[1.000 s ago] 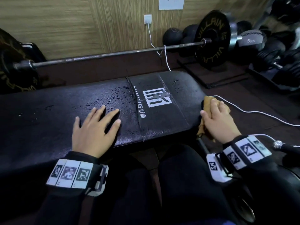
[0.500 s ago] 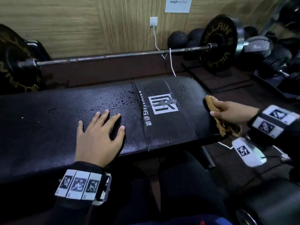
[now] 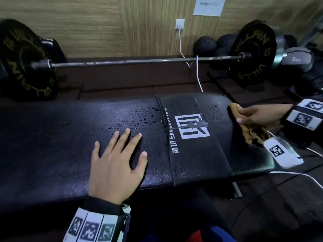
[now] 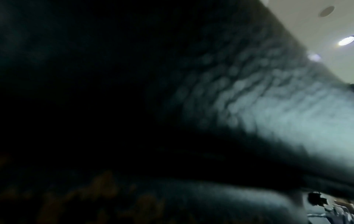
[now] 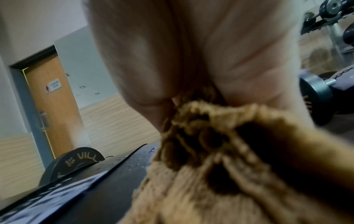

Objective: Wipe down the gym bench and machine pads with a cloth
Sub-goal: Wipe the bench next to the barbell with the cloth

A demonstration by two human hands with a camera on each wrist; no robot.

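Note:
A black padded gym bench (image 3: 70,137) runs across the head view, speckled with water drops around its white logo (image 3: 192,126). My left hand (image 3: 117,159) lies flat on the pad, fingers spread and straight. My right hand (image 3: 251,116) grips a bunched tan cloth (image 3: 253,131) at the bench's right end, with the cloth's top edge against the pad. In the right wrist view the cloth (image 5: 229,159) fills the lower frame under my palm, beside the wet bench (image 5: 107,181). The left wrist view is dark against the pad.
A barbell (image 3: 139,61) with black plates (image 3: 253,53) lies on the floor behind the bench, along a wood-panelled wall. A white cable (image 3: 197,74) drops from a wall socket (image 3: 180,24) and passes the bench's right end. Medicine balls (image 3: 204,46) and dumbbells (image 3: 297,57) sit at the back right.
My right hand lifted the cloth from beside the bench's right end and brought it up onto the pad's right edge. The left hand stayed flat on the pad.

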